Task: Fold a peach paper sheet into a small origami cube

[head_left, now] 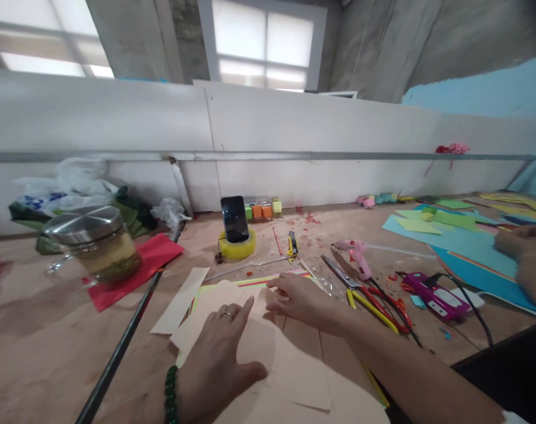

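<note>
My left hand (219, 344), with a ring and a green bead bracelet, lies with fingers and thumb spread on loose peach paper sheets (303, 383). Just to its right, my right hand (300, 297) touches the upper part of the same sheets, its fingers slightly bent and a gap between the tips. Under the peach sheets, edges of yellow and pink paper show. A narrow peach strip (182, 300) sticks out at the left of the pile. Red-handled scissors (360, 288) and yellow-handled pliers (373, 309) lie to the right.
A glass tea mug (104, 253) stands on red paper (157, 259) at left. Behind the pile are a phone (235, 218) on a yellow tape roll (236, 244) and a cutter (293, 244). A pink glue gun (358, 256), purple power strip (435, 297) and another person's hand (523, 247) are at right.
</note>
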`<state>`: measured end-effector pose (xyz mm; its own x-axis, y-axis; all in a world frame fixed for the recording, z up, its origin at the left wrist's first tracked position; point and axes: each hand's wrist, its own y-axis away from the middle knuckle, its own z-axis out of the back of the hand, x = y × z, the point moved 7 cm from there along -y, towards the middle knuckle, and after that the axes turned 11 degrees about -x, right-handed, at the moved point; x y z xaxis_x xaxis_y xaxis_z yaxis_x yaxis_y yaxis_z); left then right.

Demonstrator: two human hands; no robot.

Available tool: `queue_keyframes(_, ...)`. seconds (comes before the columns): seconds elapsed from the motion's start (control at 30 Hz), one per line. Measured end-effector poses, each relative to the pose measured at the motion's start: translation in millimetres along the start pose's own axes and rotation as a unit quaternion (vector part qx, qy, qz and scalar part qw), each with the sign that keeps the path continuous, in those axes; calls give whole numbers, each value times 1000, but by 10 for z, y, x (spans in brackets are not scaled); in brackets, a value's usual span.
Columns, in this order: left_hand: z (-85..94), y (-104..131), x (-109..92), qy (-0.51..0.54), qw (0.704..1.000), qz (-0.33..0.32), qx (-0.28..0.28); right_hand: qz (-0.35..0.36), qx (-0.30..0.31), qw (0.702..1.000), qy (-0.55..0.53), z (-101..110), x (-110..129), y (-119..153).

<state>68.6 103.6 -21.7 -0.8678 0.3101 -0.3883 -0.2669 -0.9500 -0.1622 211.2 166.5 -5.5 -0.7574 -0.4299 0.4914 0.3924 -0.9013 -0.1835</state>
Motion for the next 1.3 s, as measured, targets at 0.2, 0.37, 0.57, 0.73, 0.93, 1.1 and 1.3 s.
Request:
queue_keyframes(0.2, 35, 11, 89, 58, 995, -8, -81, 44, -93, 985, -137, -97, -134, -88)
queue_keyframes(0.37, 199, -45, 227, 130, 974, 12, -187, 75, -185, 945, -261, 110, -126, -110)
queue_keyframes(0.57, 395, -39, 292, 106, 953, 13, -283, 78, -196, 949, -232, 216, -77, -41)
queue_keyframes(0.73, 366, 34, 149, 77, 957, -70, -269, 181, -166, 955, -167, 133, 88, 6)
queue_keyframes(0.93, 344, 41, 107, 143, 953, -144, -224, 182, -91, 968, -148, 12, 99, 52)
queue_keyframes(1.1, 261, -144, 308, 195, 963, -33, -182, 278, -31, 960, 6, -95, 223, 72)
queue_keyframes(1.3, 295, -196, 351, 218, 956, 4, -195, 327, -16, 925, 193, -267, 444, 121)
